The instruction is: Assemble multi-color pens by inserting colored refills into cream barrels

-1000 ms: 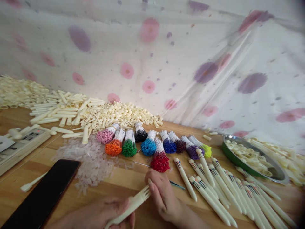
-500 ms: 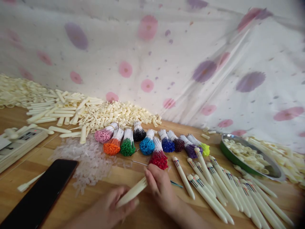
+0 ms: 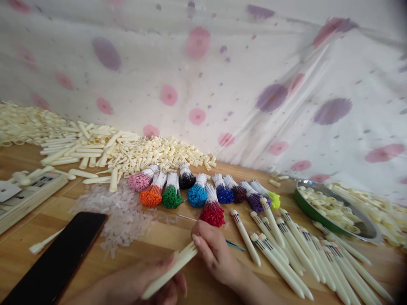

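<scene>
My left hand (image 3: 159,281) is closed round a cream pen barrel (image 3: 170,271) that slants up to the right above the wooden table (image 3: 165,239). My right hand (image 3: 211,252) pinches the barrel's upper end with fingers pressed together; what sits between them is hidden. Just beyond my hands lie bundles of coloured refills, among them a red bundle (image 3: 212,210), a blue bundle (image 3: 197,192), a green bundle (image 3: 171,194) and an orange bundle (image 3: 152,192). A thin refill (image 3: 235,245) lies on the table beside my right hand.
Several assembled cream pens (image 3: 286,250) lie in a row at the right. A green-rimmed dish (image 3: 313,212) of cream parts stands far right. Cream barrels and caps (image 3: 111,150) are heaped at the back left. A black phone (image 3: 54,258), clear small parts (image 3: 117,214) and a power strip (image 3: 28,192) lie left.
Both hands stay on the barrel. It dipped and rose slightly, and my left hand shifted along its lower end.
</scene>
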A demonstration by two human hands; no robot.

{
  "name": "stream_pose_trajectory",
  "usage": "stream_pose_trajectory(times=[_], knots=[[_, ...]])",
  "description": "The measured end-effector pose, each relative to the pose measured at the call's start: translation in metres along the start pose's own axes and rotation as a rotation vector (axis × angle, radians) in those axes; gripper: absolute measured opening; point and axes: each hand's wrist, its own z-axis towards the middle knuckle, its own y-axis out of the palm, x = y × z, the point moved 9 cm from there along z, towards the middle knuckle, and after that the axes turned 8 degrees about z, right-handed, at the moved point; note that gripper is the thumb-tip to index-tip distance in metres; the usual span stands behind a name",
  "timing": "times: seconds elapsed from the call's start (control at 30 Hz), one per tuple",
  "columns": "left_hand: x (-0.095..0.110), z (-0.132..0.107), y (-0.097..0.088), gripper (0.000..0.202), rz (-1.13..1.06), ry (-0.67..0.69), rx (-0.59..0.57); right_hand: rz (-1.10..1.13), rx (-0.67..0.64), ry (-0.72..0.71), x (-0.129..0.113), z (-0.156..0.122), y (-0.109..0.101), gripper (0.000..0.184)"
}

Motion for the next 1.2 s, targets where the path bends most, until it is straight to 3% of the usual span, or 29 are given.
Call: stream_pose_trajectory(times=[0.07, 0.1, 0.23, 0.3, 0.37, 0.47, 0.53, 0.57, 0.7, 0.77, 0.83, 0.93, 1.0, 1.07, 1.2], knots=[[-0.004, 0.000, 0.009, 0.064, -0.023, -0.016, -0.086, 0.011, -0.007, -0.006, -0.002, 0.000, 0.003, 0.051], [-0.004, 0.002, 0.004, 0.059, 0.028, 0.017, -0.018, 0.010, -0.002, 0.015, 0.002, 0.001, 0.005, 0.050], [0.019, -0.012, -0.035, 0.029, 0.545, 0.249, 0.624, -0.022, 0.038, 0.154, 0.024, 0.003, 0.011, 0.048], [0.032, -0.022, -0.039, 0.026, 0.721, 0.320, 0.788, -0.038, 0.057, 0.181, 0.027, 0.003, 0.009, 0.047], [0.031, -0.016, -0.038, 0.029, 0.628, 0.295, 0.677, -0.048, 0.067, 0.155, 0.021, 0.003, 0.003, 0.046], [0.015, -0.001, -0.027, 0.058, 0.406, 0.115, 0.315, -0.087, 0.038, 0.041, 0.005, 0.004, -0.002, 0.048], [0.009, 0.002, -0.024, 0.067, 0.368, 0.042, 0.231, -0.130, 0.027, 0.012, 0.003, 0.005, -0.002, 0.049], [0.011, 0.001, -0.028, 0.063, 0.391, 0.055, 0.276, -0.150, 0.036, 0.027, 0.006, 0.006, -0.002, 0.048], [0.032, -0.015, -0.046, 0.036, 0.701, 0.226, 0.707, -0.181, 0.059, 0.108, 0.022, 0.008, 0.001, 0.051], [0.038, -0.021, -0.046, 0.031, 0.739, 0.290, 0.781, -0.183, 0.050, 0.092, 0.019, 0.007, 0.000, 0.053], [0.029, -0.013, -0.040, 0.035, 0.508, 0.258, 0.594, -0.178, 0.035, 0.034, 0.008, 0.004, -0.001, 0.053], [0.007, 0.000, -0.012, 0.059, 0.071, 0.081, 0.117, -0.214, -0.018, -0.179, -0.019, -0.003, 0.004, 0.057], [0.002, 0.000, -0.002, 0.064, -0.030, 0.028, 0.005, -0.296, -0.011, -0.237, -0.023, -0.006, 0.010, 0.059], [0.002, 0.001, -0.013, 0.051, 0.044, 0.084, 0.146, -0.370, 0.039, -0.166, -0.013, -0.004, 0.013, 0.059], [0.016, -0.010, -0.041, 0.028, 0.543, 0.261, 0.674, -0.417, 0.100, -0.040, 0.006, 0.001, 0.015, 0.057]])
